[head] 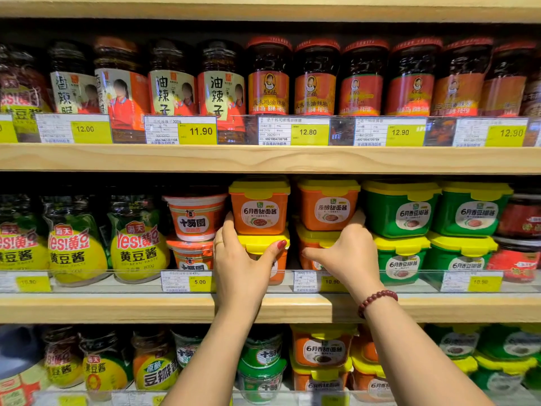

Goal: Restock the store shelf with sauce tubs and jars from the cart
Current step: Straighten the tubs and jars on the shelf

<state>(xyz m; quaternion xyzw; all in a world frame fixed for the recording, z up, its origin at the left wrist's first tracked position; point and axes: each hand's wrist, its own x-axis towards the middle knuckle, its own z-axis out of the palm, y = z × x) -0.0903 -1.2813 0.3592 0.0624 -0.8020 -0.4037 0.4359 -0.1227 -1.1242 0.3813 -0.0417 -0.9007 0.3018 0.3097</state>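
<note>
head view, the only one i have. both hands are up at the middle shelf (117, 307), working two stacks of orange tubs that stand side by side. the left hand (243, 259) lies with its fingers straight up the left wall of the upper left orange tub (259, 210) and its thumb stretched across the yellow lid of the lower left orange tub (265, 244). nothing is clenched; it presses and steadies. the right hand (349, 254) mirrors it: fingers reach up into the gap between the upper right orange tub (329, 208) and the green tubs (401, 209), thumb pointing left over the lower right orange tub (314, 244). those fingertips are partly hidden, but what i see looks straight, touching and not wrapped round anything. the cart is out of frame.

i judge the step to be squaring the two stacks. to do it well i'd push on the side walls, low on each upper tub, so it slides on the lid beneath and doesn't tip. the upper left orange tub seems to overhang its base slightly to the left, so i'd nudge it rightward until the lids line up. i'd keep the labels facing front, leave the red and white cup (194, 218) beside the left hand undisturbed, and keep the lower tubs behind the clear front rail (409, 282).
</note>
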